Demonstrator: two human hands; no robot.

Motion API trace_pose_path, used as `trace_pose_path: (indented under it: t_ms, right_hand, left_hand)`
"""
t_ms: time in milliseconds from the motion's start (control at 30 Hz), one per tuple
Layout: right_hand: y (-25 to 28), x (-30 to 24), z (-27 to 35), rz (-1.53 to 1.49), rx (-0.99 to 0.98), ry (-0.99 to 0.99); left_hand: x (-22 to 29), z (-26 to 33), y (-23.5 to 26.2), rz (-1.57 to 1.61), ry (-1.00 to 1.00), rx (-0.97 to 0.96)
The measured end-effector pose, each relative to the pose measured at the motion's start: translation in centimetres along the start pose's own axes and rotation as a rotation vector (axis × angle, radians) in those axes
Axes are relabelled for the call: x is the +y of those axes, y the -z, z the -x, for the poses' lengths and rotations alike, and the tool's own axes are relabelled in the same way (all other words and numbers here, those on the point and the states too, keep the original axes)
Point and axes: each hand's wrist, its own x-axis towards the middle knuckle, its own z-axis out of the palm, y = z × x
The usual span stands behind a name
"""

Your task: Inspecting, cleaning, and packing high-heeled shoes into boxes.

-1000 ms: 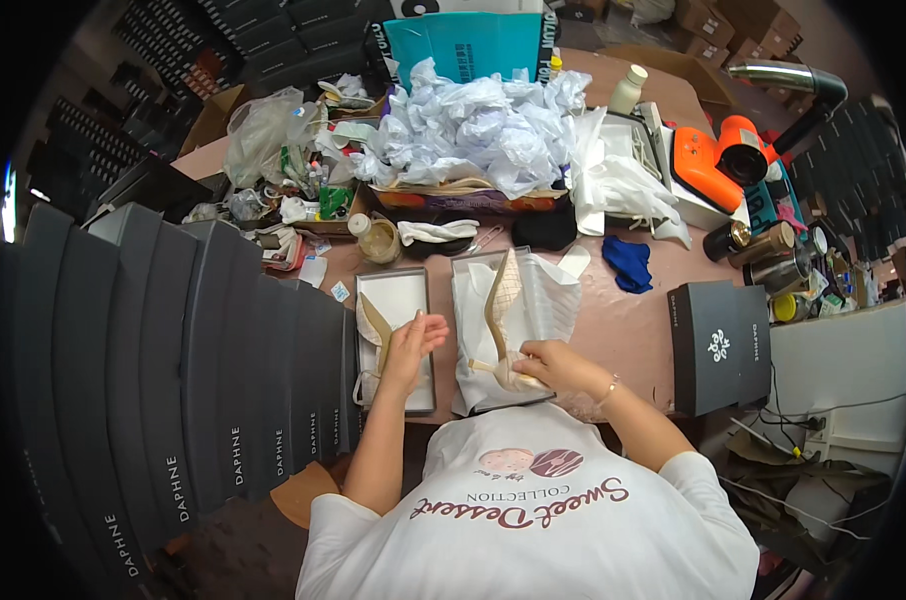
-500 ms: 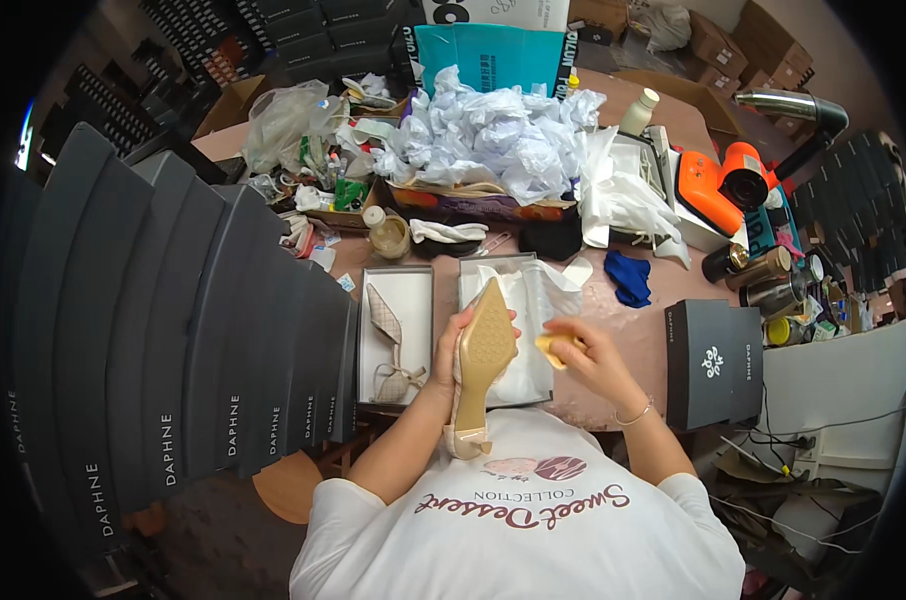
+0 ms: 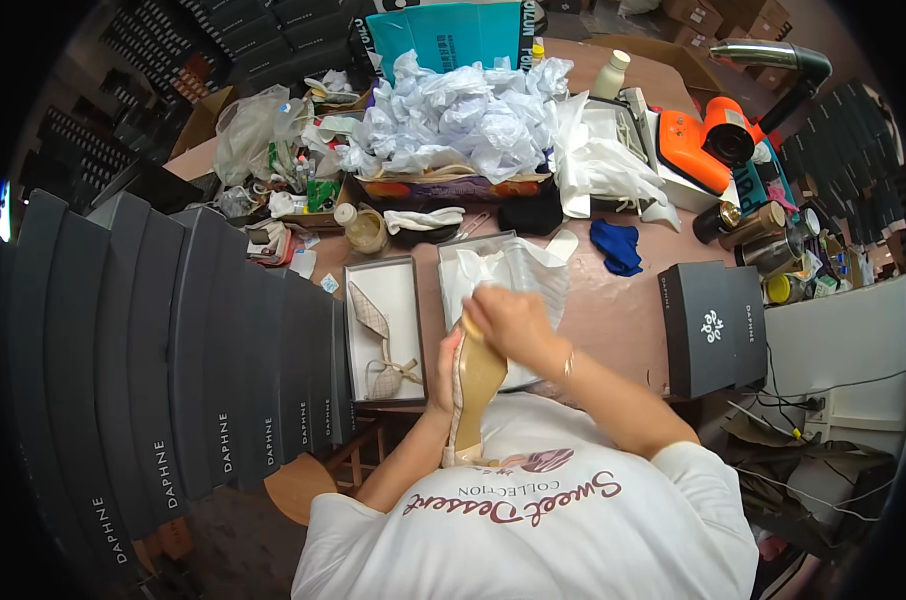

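A beige high-heeled shoe [image 3: 481, 378] is held sole outward, toe pointing away from me and heel close to my white shirt. My left hand [image 3: 442, 375] wraps round its left side. Across the toe end lies my right hand [image 3: 515, 326], closed on a small yellow pad [image 3: 470, 326] pressed to the sole; most of the pad is hidden by the fingers. The matching checked shoe [image 3: 370, 312] with a bow lies in an open grey shoebox [image 3: 407, 282] at the left. White tissue paper [image 3: 528, 268] fills a second open box [image 3: 448, 262] behind my hands.
Tall stacks of dark shoeboxes [image 3: 208, 350] stand at the left. A closed dark box [image 3: 708, 330] is at the right, near a blue cloth [image 3: 616, 247]. Crumpled white paper [image 3: 463, 115] heaps in a carton at the back. An orange blower-like device [image 3: 693, 150] stands back right.
My right hand has moved left with the yellow pad, from beside the shoe onto its toe end. The left hand keeps its hold. The view has shifted slightly.
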Motion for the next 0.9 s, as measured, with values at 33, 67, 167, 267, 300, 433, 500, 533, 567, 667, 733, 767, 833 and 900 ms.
trace_pose_path:
  t_ms: [33,67,167,267,300,433,500,533,567,667,733,767,833,900]
  right_hand:
    - [0.1,-0.6,0.8,-0.006,-0.046,0.034]
    - [0.4,-1.9,2.1,-0.012,-0.091,0.067]
    - [0.6,-3.7,2.9,-0.022,-0.167,0.192]
    - [-0.9,1.0,-0.7,0.048,-0.054,0.059]
    - [-1.1,1.7,-0.5,0.056,-0.07,0.043]
    - [-0.1,-1.9,2.5,0.059,-0.157,0.223]
    - [-0.2,0.1,0.4,0.04,-0.062,0.168]
    - [-0.2,0.9,-0.1,0.046,-0.002,0.145]
    - [-0.7,1.9,0.7,0.049,0.009,0.117]
    - [1.9,-1.6,5.5,0.051,-0.2,0.292]
    - [1.8,0.0,4.7,0.022,-0.148,0.235]
    - [1.0,2.2,3.5,0.056,-0.109,0.182]
    - [1.0,2.7,2.4,0.068,-0.07,0.124]
    - [1.8,-0.1,4.8,0.031,-0.136,0.258]
  left_hand:
    - [0.4,0.0,-0.5,-0.146,0.04,0.031]
    - [0.3,0.3,-0.6,-0.11,0.051,0.095]
    - [1.2,0.0,-0.9,-0.041,0.094,0.166]
    - [0.1,-0.6,1.1,0.123,0.059,-0.114]
    - [0.0,-0.4,0.6,-0.144,0.075,0.043]
    - [1.3,-0.5,-1.5,-0.005,0.095,0.276]
    - [0.6,-0.3,1.2,0.085,0.105,-0.051]
    - [0.4,-0.9,2.6,0.125,0.104,-0.233]
    - [0.0,-1.2,3.8,0.041,0.117,-0.278]
    - [0.7,-0.7,-0.8,0.002,0.096,0.21]
    - [0.2,-0.7,0.4,-0.026,0.151,0.077]
    - [0.0,-0.7,0.8,-0.018,0.163,-0.001]
    - [0.8,-1.5,1.8,0.111,0.203,-0.305]
    - [0.4,-1.4,0.6,-0.006,0.172,-0.048]
